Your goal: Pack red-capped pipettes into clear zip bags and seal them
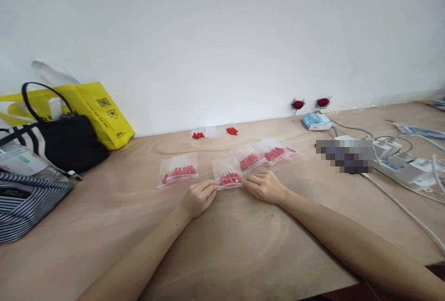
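Yellow at left: seeing a shopping bag behind a black handbag; mid-table, pinching narrowly a clear bag's near corners with left hand and right hand; rightward, crowding overlapping bags, then finding a power strip.

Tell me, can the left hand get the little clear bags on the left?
Probably yes: the left hand is near the little clear bags, with nothing seen between them. It seems to pinch the middle bag, so it may need to let go first.
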The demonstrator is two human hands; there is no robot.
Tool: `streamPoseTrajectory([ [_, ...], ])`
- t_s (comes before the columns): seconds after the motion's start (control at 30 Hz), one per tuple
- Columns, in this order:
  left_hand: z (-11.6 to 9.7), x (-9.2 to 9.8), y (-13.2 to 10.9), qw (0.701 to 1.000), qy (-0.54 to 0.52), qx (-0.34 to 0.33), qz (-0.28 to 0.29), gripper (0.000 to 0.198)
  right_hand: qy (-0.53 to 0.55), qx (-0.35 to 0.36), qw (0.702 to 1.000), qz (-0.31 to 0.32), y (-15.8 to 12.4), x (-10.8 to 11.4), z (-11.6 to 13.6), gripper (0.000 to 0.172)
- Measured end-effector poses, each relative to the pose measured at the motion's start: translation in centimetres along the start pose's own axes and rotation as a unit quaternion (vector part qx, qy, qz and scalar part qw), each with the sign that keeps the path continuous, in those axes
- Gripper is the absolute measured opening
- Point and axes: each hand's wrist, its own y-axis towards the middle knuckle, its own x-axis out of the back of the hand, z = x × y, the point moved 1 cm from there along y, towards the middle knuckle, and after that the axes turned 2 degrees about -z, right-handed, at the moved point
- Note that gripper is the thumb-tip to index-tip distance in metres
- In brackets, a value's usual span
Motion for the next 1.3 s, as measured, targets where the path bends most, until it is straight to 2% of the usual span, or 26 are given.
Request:
streamPoseTrajectory([
  [0.1, -0.6, -0.4, 0.8, 0.999, -0.027, 0.012, -0.011, 0.015, -0.003, -0.004, 1.000, 0.006, 0.1, -0.1, 0.0, 0.027],
  [0.27, -1.8, -2.2, 2.3, 0.998, -0.056, -0.027, -0.025, 0.017, 0.004, -0.009, 1.000, -0.015, 0.3, 0.0, 0.0, 0.025],
  [0.47, -2.3, -3.5, 3.4, 0.997, -0.051, -0.034, -0.036, 0.015, 0.011, -0.012, 1.000, -0.026, 0.5, 0.2, -0.1, 0.023],
  [0.9, -2.7, -3.1, 4.2, 0.992, 0.023, -0.118, -0.044, 0.017, -0.026, 0.026, 0.999, -0.039, 0.7, 0.0, 0.3, 0.025],
  [1.13, -2.3, -2.2, 3.2, 0.985, 0.075, -0.151, -0.041, 0.011, -0.018, 0.025, 0.999, -0.040, 0.8, 0.2, 0.5, 0.018],
  [1.3, -1.8, -2.0, 2.7, 0.983, 0.076, -0.155, -0.060, 0.009, -0.017, 0.017, 0.999, -0.048, 1.0, 0.1, 0.7, 0.017],
])
